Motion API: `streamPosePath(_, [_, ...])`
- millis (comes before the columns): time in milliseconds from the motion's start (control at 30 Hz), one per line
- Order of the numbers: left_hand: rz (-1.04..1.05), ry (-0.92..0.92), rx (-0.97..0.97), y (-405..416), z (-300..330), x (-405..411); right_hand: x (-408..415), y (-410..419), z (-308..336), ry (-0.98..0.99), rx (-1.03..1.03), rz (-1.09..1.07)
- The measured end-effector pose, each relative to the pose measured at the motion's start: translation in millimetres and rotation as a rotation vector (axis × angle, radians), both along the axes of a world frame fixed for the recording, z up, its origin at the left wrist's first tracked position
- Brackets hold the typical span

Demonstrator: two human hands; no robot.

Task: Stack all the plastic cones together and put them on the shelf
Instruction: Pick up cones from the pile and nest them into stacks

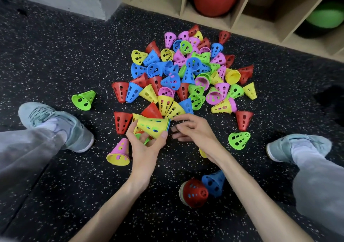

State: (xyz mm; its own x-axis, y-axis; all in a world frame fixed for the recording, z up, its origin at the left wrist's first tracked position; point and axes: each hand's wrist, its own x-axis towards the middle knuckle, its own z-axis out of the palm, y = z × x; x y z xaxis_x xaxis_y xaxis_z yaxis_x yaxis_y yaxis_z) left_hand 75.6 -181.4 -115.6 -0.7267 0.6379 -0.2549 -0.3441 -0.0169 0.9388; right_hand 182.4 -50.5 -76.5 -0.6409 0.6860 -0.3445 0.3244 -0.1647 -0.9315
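With the left hand (pixel 147 141) gripping the stack (pixel 153 126), let the loosely open, empty right hand (pixel 189 128) take the near yellow cone (pixel 175 109) and seat it squarely.

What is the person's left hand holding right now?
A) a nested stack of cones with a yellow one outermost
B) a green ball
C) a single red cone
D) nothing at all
A: the left hand grips a nested stack of cones, yellow outermost with blue and green showing through its holes, while the right hand hovers beside its rim with loose fingers, holding nothing.
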Motion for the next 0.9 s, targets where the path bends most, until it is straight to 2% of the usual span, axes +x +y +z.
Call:
streamPosePath(233, [0.028, -0.091, -0.049, 9, -3, 6, 22, 77, -15, -0.119, 0.099, -0.215])
streamPosePath(367, [0.047, -0.109, -0.066, 21, -1, 7, 31, 131, -33, -0.124, 0.074, -0.347])
streamPosePath(667, [-0.021, -0.002, -0.078, 36, -12, 0, 16, 201, -69, -0.194, 0.022, -0.252])
streamPosePath(900, [-0.041, 0.004, -0.113, 38, -25, -5, 9, 217, -81, -0.182, -0.041, -0.318])
